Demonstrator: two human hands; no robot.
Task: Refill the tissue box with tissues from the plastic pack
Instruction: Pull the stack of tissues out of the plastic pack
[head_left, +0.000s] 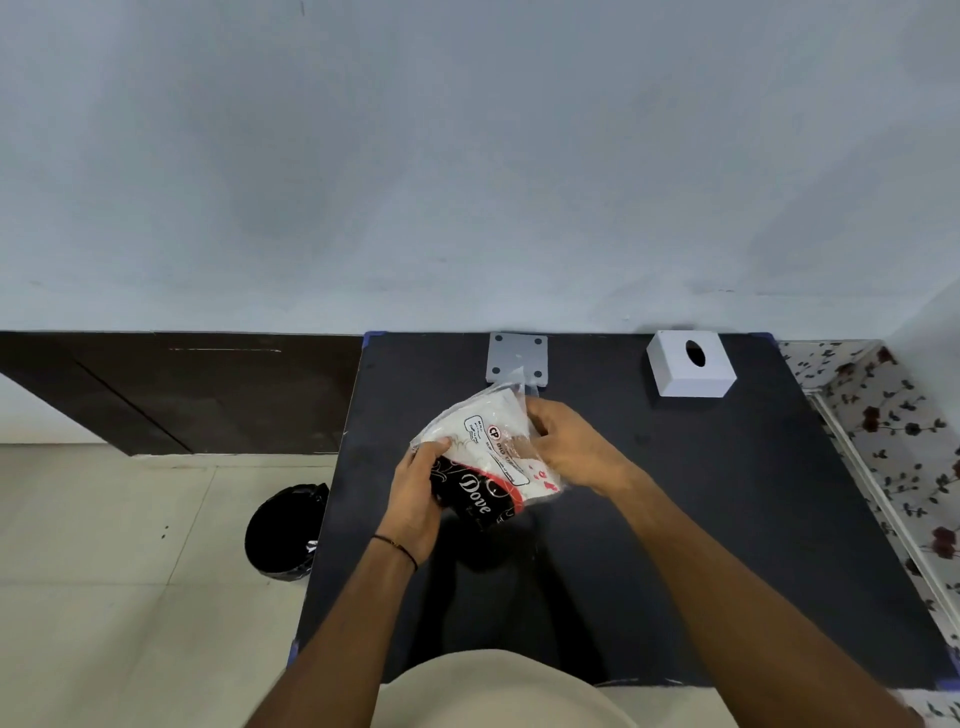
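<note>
The plastic pack (485, 457) is gripped by both hands (415, 486) above the counter (727, 519); tissues could be ripped if pulled hard.

Plastic pack (488, 457) held above table – white tissue box (691, 365) far-right.

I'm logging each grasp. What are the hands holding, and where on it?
Both hold the plastic tissue pack above the table: left hand at its near dark end, right hand at its far right edge.
</note>
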